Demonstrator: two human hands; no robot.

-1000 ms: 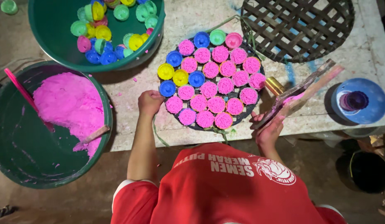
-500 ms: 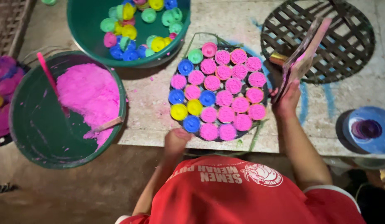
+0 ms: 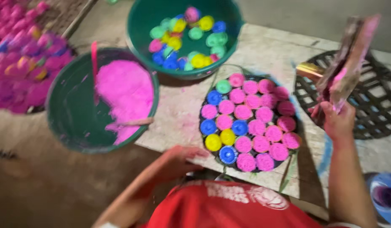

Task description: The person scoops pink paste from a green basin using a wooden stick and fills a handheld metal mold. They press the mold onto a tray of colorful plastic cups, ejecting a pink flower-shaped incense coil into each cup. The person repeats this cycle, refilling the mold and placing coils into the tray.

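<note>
Pink powder streaks the flat board that my right hand grips by its lower end, holding it tilted up over the dark lattice mat at three o'clock. My left hand rests at the table edge at six o'clock, fingers loosely curled and holding nothing, just beside the round tray. It is blurred, so I cannot tell whether it touches the tray. On the tray the small cups sit packed tight, most topped with pink, with a few blue, one green and two yellow cups along its nine o'clock side. At twelve o'clock a green basin holds loose cups in green, yellow, blue and pink. At nine o'clock a second green basin holds a heap of pink powder with a stick lying in it. More pink-filled cups blur at ten o'clock. A blue bowl sits at four o'clock.
</note>
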